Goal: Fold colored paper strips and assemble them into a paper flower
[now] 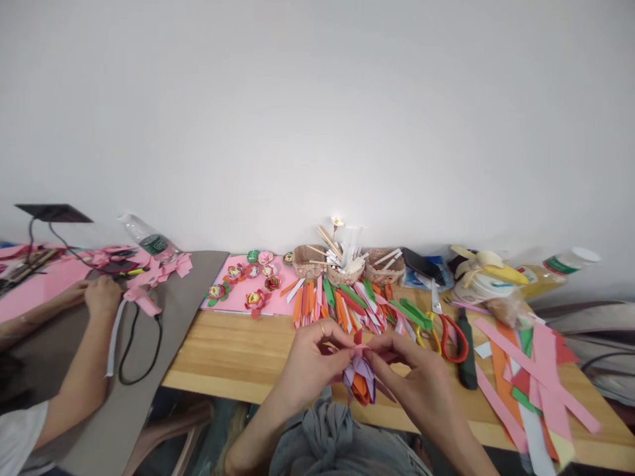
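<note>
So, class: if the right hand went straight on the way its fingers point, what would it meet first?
The purple-and-orange paper flower it holds; beyond that, probably the left hand, though depth is unclear.

l. hand [310, 354] had a thin gold-col. ring [322, 327] on one finger. r. hand [421, 377] was bare, as were both forearms [260, 423]. garment [292, 439] was grey-blue, soft-looking & mostly plain, gathered into a bulky knot [327, 426] at the front, w/ deep creases running out from it & a short end sticking up; its r. edge was too blurred to tell.
</note>
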Available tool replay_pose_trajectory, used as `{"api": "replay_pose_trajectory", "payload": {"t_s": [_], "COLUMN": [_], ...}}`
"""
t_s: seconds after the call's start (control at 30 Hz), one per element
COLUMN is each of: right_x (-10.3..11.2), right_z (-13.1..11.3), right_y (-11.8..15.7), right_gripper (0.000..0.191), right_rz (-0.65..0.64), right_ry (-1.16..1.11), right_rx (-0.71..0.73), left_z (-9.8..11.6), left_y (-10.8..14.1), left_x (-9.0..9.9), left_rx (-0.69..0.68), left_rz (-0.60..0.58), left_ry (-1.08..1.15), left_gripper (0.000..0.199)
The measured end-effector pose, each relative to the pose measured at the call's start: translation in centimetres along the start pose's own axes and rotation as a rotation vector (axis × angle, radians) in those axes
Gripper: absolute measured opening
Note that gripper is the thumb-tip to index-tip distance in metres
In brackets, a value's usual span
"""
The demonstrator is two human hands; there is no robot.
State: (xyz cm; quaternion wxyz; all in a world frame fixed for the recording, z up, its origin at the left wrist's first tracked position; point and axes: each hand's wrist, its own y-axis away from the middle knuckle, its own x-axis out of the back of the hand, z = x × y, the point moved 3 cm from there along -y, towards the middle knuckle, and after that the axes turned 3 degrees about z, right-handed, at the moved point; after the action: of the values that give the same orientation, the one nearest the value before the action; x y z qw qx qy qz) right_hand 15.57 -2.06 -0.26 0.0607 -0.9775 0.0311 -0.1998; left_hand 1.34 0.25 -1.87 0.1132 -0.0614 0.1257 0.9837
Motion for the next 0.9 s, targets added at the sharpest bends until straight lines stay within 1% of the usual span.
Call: {"api": "replay_pose_trajectory", "payload": {"t_s": [0.1, 0.13, 0.17, 0.2, 0.23, 0.3, 0.33, 0.4, 0.43, 0.47, 0.5, 0.53, 0.57, 0.6, 0.63, 0.67, 0.73, 0.8, 0.9], "right_x": [0.2, 0.3, 0.5, 0.6, 0.8, 1.0, 1.0, 1.0, 1.1, 1.2, 1.4, 1.5, 1.7, 1.7, 1.5, 1.3, 0.7, 0.2, -0.1], "right_z": [-0.4, -0.5, -0.7, -0.9, -1.0, -1.1, -1.1, -1.2, -1.1, -1.1, -0.9, -0.8, -0.6, -0.4, -0.3, -0.2, -0.3, -0.4, -0.3], "right_y": [-0.1, -0.1, -0.1, -0.2, -0.2, -0.2, -0.2, -0.2, -0.1, -0.1, 0.0, 0.0, 0.0, -0.1, -0.1, -0.2, -0.3, -0.3, -0.3], "right_gripper": [0.014, 0.014, 0.015, 0.015, 0.014, 0.012, 0.010, 0.010, 0.010, 0.011, 0.010, 0.008, 0.007, 0.012, 0.020, 0.027, 0.034, 0.035, 0.035], "right_rz": [-0.002, 0.007, 0.027, 0.052, 0.081, 0.124, 0.128, 0.135, 0.155, 0.195, 0.248, 0.293, 0.309, 0.280, 0.217, 0.132, -0.034, -0.120, -0.160], "right_ry": [-0.010, -0.009, -0.004, 0.006, 0.017, 0.031, 0.034, 0.063, 0.095, 0.134, 0.171, 0.196, 0.202, 0.188, 0.152, 0.101, -0.018, -0.124, -0.208], "right_rx": [0.013, 0.025, 0.039, 0.055, 0.075, 0.149, 0.208, 0.340, 0.385, 0.400, 0.382, 0.331, 0.259, 0.174, 0.091, 0.016, -0.095, -0.168, -0.257], "left_z": [0.6, 0.8, 0.9, 0.9, 0.7, 0.1, -0.3, -1.0, -1.2, -1.3, -1.2, -1.1, -0.9, -0.6, -0.3, 0.0, 0.4, 0.4, 0.2], "left_y": [0.0, 0.0, -0.1, -0.2, -0.2, -0.3, -0.3, -0.2, -0.2, -0.2, -0.2, -0.3, -0.3, -0.4, -0.4, -0.4, -0.5, -0.5, -0.6], "left_x": [0.2, 0.3, 0.4, 0.5, 0.6, 0.5, 0.3, -0.2, -0.4, -0.6, -0.8, -0.8, -0.8, -0.7, -0.6, -0.5, -0.5, -0.5, -0.5], "left_rx": [-0.161, -0.188, -0.183, -0.157, -0.112, -0.003, 0.044, 0.114, 0.130, 0.128, 0.112, 0.083, 0.038, -0.020, -0.087, -0.160, -0.283, -0.340, -0.337], "left_rz": [0.044, 0.037, 0.011, -0.032, -0.085, -0.210, -0.269, -0.345, -0.357, -0.345, -0.316, -0.273, -0.225, -0.182, -0.152, -0.135, -0.127, -0.122, -0.080], "left_ry": [-0.065, -0.060, -0.032, 0.015, 0.070, 0.169, 0.197, 0.217, 0.218, 0.221, 0.210, 0.182, 0.135, 0.069, -0.009, -0.087, -0.211, -0.275, -0.252], "left_gripper": [0.019, 0.017, 0.016, 0.018, 0.027, 0.051, 0.059, 0.063, 0.062, 0.061, 0.061, 0.062, 0.063, 0.062, 0.060, 0.057, 0.047, 0.038, 0.033]}}
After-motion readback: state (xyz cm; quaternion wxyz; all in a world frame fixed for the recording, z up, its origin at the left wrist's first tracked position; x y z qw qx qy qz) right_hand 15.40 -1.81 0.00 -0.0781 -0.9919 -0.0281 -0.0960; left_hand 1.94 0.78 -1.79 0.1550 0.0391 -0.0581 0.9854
